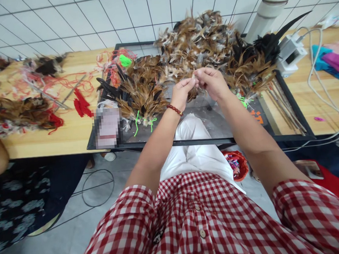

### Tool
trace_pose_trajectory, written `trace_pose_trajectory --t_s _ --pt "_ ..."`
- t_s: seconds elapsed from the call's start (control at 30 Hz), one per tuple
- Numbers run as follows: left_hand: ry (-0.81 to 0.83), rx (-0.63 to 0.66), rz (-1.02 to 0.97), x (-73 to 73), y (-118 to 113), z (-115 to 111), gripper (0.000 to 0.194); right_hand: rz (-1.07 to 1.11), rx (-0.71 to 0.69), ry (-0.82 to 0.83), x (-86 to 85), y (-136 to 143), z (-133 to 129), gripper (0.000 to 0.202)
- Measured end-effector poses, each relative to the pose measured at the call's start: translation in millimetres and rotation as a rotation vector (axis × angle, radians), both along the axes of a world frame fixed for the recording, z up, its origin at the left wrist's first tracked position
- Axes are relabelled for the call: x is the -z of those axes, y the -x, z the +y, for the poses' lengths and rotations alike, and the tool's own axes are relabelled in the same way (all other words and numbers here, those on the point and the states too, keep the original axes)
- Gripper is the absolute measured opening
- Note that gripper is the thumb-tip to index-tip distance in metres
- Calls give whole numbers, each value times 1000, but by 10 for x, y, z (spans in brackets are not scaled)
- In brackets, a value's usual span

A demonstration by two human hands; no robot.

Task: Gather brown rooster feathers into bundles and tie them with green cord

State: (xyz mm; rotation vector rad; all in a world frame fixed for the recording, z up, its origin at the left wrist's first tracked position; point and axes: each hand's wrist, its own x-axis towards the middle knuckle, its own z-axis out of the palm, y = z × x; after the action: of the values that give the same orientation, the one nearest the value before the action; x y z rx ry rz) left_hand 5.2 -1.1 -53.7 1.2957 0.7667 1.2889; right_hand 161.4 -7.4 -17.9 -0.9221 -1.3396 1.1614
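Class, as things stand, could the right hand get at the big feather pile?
Probably yes: the right hand is just in front of the feather pile, with nothing evident between, though it looks busy beside the left hand.

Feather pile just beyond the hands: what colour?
The feather pile is mostly brown, mixed with whitish and dark bits; head view shows it best.

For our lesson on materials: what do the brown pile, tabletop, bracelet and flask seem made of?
Pile: feathers, soft-looking; slender, tapered tips show it.
Tabletop: wood or wood-look laminate, smooth; pale grain streaks.
Bracelet: shiny reddish-brown beads, perhaps wood, stone or plastic; small highlights.
Flask: probably coated metal or plastic; pale, smooth surface.
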Motion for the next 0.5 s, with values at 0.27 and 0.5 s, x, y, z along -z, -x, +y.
trace_pose_trajectory --t_s 0.27,0.5 --pt "-141 -343 37 46 189 230 38 -255 -246 -46 -10 122 -114 59" --pt "14 -185 -82 2 227 236 37 -418 325 -224 255 -231 226 32"
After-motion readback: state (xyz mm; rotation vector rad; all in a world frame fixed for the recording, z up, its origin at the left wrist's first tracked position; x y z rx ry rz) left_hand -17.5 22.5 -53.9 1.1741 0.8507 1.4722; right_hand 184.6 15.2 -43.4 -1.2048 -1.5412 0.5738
